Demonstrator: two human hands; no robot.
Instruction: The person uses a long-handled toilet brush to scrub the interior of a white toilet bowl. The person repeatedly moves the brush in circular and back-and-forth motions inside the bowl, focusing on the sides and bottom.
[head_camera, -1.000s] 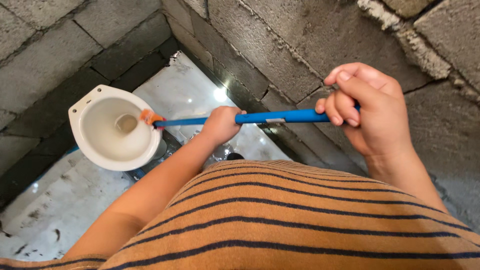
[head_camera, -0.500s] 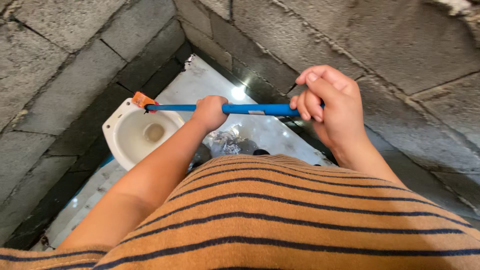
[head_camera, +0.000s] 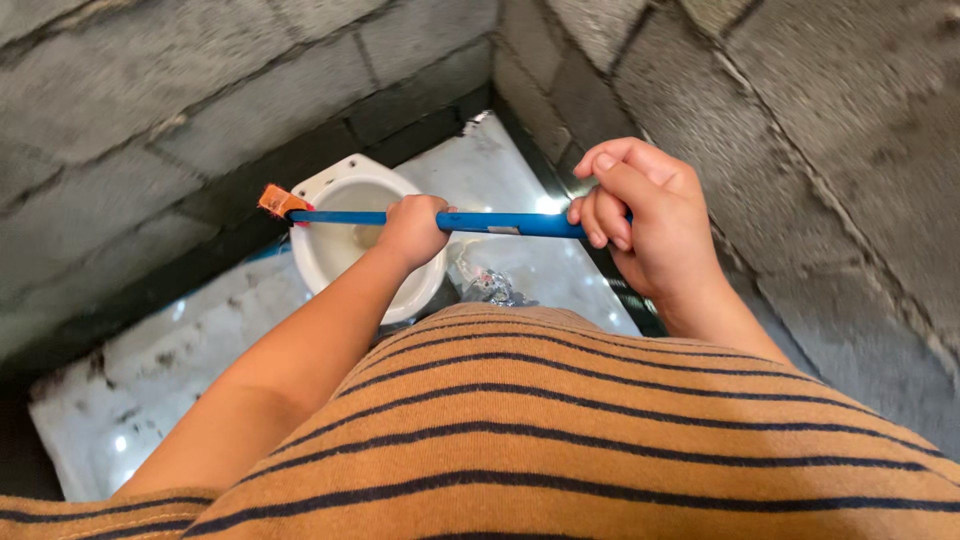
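I hold a long blue-handled brush (head_camera: 500, 222) with both hands. My left hand (head_camera: 412, 228) grips the middle of the handle, right above the bowl. My right hand (head_camera: 645, 222) is closed around the near end of the handle. The orange brush head (head_camera: 280, 202) rests at the far left rim of a white floor-level toilet bowl (head_camera: 330, 185). The bowl's inside looks wet and pale. My orange shirt with dark stripes fills the lower part of the view and hides the floor beneath me.
Rough grey block walls (head_camera: 180, 90) close in on the left, back and right (head_camera: 800, 130). A wet, shiny white tiled floor (head_camera: 180, 370) surrounds the bowl. A small metal fitting (head_camera: 490, 285) lies on the floor just right of the bowl.
The brush head has moved from inside the bowl out to its far left rim. The view has swung, so the bowl now sits nearer the middle.
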